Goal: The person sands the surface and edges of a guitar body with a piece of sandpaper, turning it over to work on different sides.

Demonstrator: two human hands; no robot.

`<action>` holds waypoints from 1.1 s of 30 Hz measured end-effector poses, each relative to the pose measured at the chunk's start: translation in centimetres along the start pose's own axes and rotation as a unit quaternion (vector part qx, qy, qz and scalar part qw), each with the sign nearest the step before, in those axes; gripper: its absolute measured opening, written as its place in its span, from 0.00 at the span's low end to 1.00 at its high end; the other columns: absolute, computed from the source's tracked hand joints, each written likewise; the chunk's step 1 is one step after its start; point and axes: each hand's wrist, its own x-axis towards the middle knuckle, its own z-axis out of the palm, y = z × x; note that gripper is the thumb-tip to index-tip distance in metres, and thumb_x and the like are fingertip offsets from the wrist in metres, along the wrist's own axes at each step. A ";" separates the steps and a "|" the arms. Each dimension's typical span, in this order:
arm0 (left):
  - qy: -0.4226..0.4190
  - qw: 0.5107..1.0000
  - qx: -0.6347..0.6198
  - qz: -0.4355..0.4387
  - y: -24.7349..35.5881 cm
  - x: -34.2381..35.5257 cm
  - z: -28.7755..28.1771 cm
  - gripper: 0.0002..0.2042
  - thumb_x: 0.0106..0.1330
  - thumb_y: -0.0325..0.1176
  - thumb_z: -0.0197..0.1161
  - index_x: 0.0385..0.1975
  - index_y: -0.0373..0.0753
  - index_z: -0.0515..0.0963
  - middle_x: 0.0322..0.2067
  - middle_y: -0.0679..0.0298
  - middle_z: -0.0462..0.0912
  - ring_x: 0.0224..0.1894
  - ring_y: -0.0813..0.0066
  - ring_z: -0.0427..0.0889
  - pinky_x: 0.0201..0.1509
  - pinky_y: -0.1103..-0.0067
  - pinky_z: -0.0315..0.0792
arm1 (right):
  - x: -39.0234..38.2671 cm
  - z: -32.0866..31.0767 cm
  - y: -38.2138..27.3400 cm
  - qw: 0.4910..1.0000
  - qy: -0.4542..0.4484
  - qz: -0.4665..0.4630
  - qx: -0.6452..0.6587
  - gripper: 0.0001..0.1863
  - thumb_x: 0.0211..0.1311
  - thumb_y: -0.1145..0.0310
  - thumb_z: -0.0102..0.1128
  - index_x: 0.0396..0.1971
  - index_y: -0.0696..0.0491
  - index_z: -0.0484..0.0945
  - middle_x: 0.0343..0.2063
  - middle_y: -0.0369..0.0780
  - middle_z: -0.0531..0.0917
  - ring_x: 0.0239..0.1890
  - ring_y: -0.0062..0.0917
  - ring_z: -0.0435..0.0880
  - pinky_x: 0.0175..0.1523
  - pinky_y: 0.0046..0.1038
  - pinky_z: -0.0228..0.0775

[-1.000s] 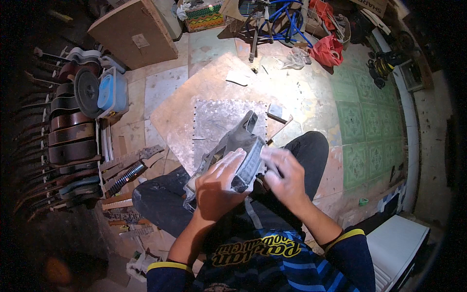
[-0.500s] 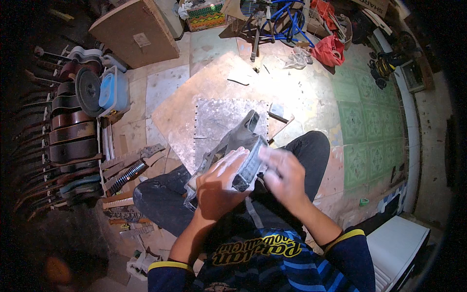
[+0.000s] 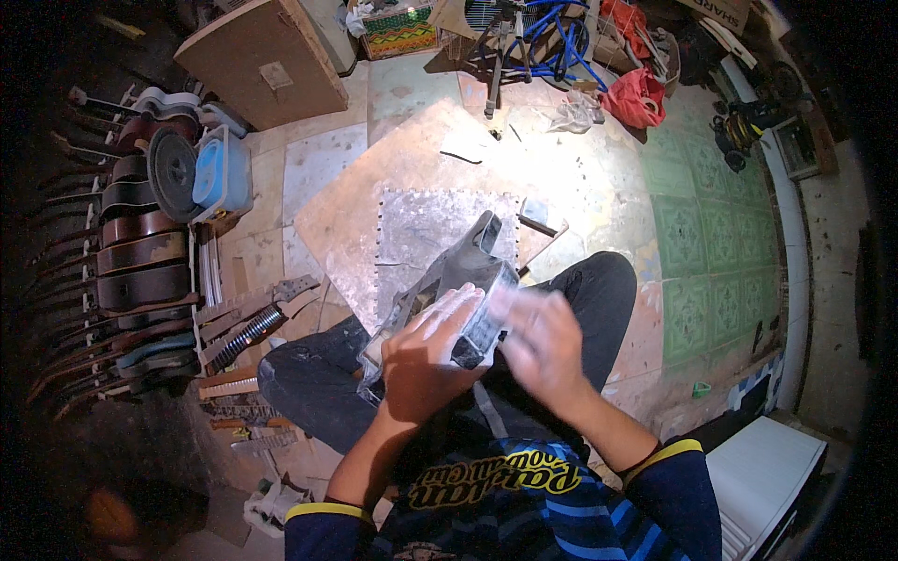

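Note:
A dusty dark-grey piece with a horn at its far end, shaped like a guitar body (image 3: 484, 273), rests tilted across my lap. My left hand (image 3: 432, 338) lies over its near part, with whitened fingers bent round its upper face and edge, holding it. At its right-hand side edge is my right hand (image 3: 544, 341), its fingertips against or close to the pale, dusty surface. Motion smears those fingers, so whether anything thin is between them and the edge cannot be told. My left palm covers part of the piece.
A grey foam mat (image 3: 412, 234) lies on a brown board (image 3: 341, 210) before me. Right of the mat is a small dark-edged block (image 3: 537, 222). Guitars (image 3: 140, 262) stand in a row at left, beside a blue tub (image 3: 211, 173). A red bag (image 3: 636, 98) sits far right.
My right hand has shifted slightly left and down along the side edge of the guitar-shaped piece. My left hand keeps its hold, and the piece has barely moved.

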 end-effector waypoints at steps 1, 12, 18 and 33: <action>0.001 1.000 0.008 0.001 0.0 -0.1 0.2 0.36 0.45 0.33 0.78 0.60 0.39 0.77 0.57 0.49 0.81 0.59 0.54 0.82 0.61 0.67 0.77 | 0.6 0.2 1.0 0.999 0.024 0.004 -0.021 0.18 0.53 0.79 0.63 0.46 0.53 0.86 0.50 0.40 0.85 0.37 0.34 0.80 0.45 0.32 0.72; -0.002 1.000 0.008 -0.015 0.1 -0.3 0.1 0.38 0.43 0.34 0.80 0.61 0.40 0.77 0.59 0.52 0.81 0.60 0.55 0.81 0.61 0.68 0.76 | -1.0 -0.2 -2.7 0.999 -0.018 -0.013 0.029 0.23 0.46 0.82 0.61 0.46 0.56 0.86 0.48 0.43 0.86 0.39 0.36 0.82 0.46 0.33 0.73; 0.003 1.000 0.009 0.001 -0.1 -0.1 0.3 0.38 0.43 0.34 0.80 0.61 0.40 0.77 0.57 0.52 0.82 0.59 0.54 0.82 0.61 0.68 0.76 | 0.5 0.2 -0.4 0.999 0.002 0.012 -0.038 0.24 0.46 0.83 0.61 0.48 0.57 0.86 0.48 0.46 0.85 0.41 0.38 0.82 0.50 0.34 0.74; -0.004 1.000 0.017 -0.008 0.2 0.0 -0.1 0.36 0.46 0.36 0.79 0.60 0.41 0.78 0.57 0.53 0.82 0.58 0.56 0.83 0.61 0.68 0.77 | 0.7 0.5 0.3 0.999 0.037 0.034 0.015 0.23 0.49 0.82 0.58 0.47 0.54 0.85 0.49 0.44 0.86 0.45 0.36 0.84 0.47 0.32 0.73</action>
